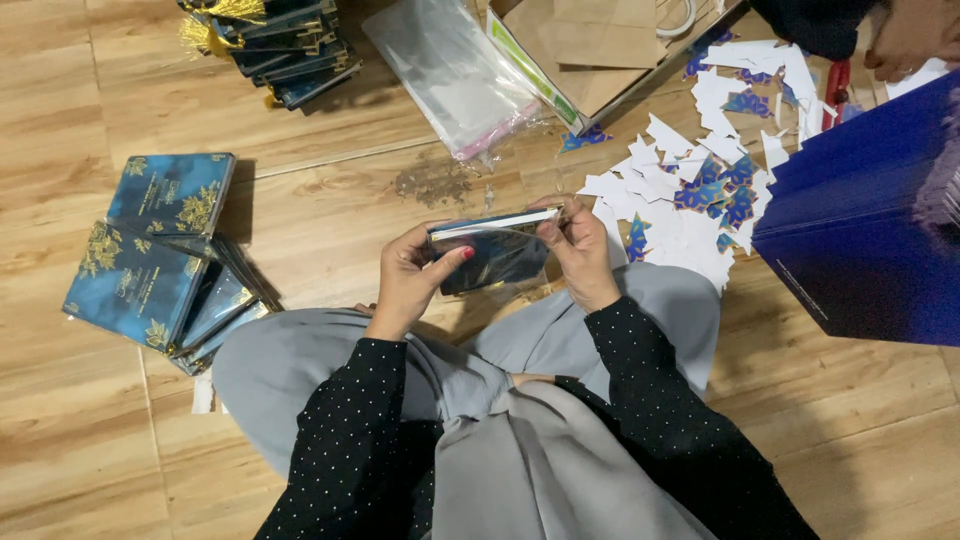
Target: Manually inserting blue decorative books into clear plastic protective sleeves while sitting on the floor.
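Observation:
I sit on a wooden floor and hold a dark blue card in a clear plastic sleeve (497,252) above my lap. My left hand (412,272) grips its left end, thumb laid across the front. My right hand (578,247) pinches its right end near the top edge. Both hands are closed on the card. A pile of finished blue and gold cards (158,262) lies on the floor to my left, some in sleeves.
Another stack of blue cards with gold tassels (283,45) sits at the back. Clear plastic sleeves (452,72) and an open cardboard box (590,45) lie ahead. White and blue paper scraps (700,180) litter the right. A dark blue box (870,230) stands far right. Another person's hand (912,38) shows top right.

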